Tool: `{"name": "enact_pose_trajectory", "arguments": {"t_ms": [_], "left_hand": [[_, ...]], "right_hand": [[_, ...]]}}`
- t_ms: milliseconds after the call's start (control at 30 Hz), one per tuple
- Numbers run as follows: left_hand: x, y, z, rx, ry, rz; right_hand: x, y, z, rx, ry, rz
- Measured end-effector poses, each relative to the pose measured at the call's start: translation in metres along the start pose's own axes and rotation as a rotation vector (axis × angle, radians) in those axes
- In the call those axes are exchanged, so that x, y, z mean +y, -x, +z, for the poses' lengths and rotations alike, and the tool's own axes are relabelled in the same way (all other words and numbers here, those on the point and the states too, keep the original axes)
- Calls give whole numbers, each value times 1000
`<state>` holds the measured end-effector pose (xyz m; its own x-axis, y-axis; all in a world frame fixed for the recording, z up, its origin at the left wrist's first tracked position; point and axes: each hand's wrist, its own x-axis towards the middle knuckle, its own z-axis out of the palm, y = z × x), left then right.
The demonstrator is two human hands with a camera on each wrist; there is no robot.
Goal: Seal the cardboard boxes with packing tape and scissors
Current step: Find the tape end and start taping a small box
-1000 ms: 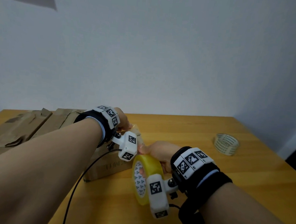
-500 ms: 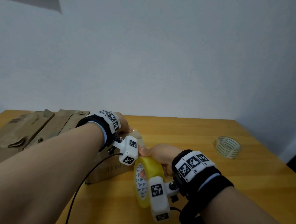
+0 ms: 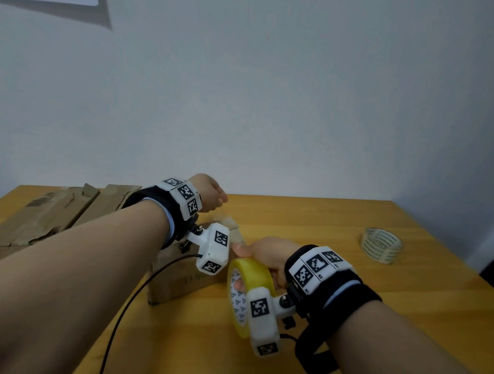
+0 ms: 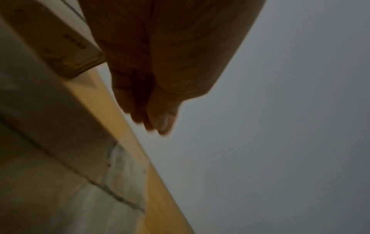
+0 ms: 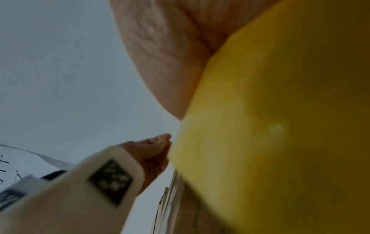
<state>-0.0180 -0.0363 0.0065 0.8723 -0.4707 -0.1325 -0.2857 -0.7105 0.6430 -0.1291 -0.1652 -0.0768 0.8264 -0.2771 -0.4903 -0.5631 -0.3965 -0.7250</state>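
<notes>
My right hand (image 3: pixel 262 253) grips an upright yellow packing tape roll (image 3: pixel 250 272), thumb on its rim and fingers through the core. The roll stands just right of a small cardboard box (image 3: pixel 178 277) on the table. My left hand (image 3: pixel 211 195) is raised above the box's far end, fingertips pinched together. A faint clear strip seems to run from them down toward the roll. In the left wrist view the fingers (image 4: pixel 156 120) press against the thumb over the box (image 4: pixel 50 174). The right wrist view shows the roll (image 5: pixel 280 126) close up and the left hand (image 5: pixel 158 142) beside its edge. No scissors are in view.
Flattened brown cardboard boxes (image 3: pixel 43 219) lie at the table's back left. A clear tape roll (image 3: pixel 381 245) sits at the right near the edge. The wooden table (image 3: pixel 324 219) ends at a grey wall. A black cable (image 3: pixel 125 303) hangs from my left wrist.
My left hand has lifted up and away from the box top and the roll, fingertips still pinched. The right hand and yellow roll have hardly moved.
</notes>
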Motion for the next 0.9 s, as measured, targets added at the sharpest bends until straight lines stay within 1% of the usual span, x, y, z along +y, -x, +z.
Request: {"name": "enact_pose_trajectory", "arguments": {"t_ms": [67,133,233,300,367,500,633,800,900], "left_hand": [[3,2,1,-37,25,99],[5,15,3,-87,-94,178],[0,26,12,-152,-363,203],[-6,30,18,-156,-445,219],[-10,30,22,-153,-445,221],[-15,25,30,-158,-422,163],[-17,20,31,-239,-385,82],[-21,23,25,-317,-374,95],[-23,20,32,-318,-412,121]], "right_hand": [[-1,4,0,2,-9,0],[-1,5,-1,3,-29,-3],[-1,5,-1,-7,-47,4],[1,2,-1,-14,-62,3],[1,0,-1,-16,-73,1],[0,-3,-1,-20,-60,6],[2,-3,0,-43,-87,16],[4,-4,3,-45,-94,5],[5,-3,4,-6,-46,1]]}}
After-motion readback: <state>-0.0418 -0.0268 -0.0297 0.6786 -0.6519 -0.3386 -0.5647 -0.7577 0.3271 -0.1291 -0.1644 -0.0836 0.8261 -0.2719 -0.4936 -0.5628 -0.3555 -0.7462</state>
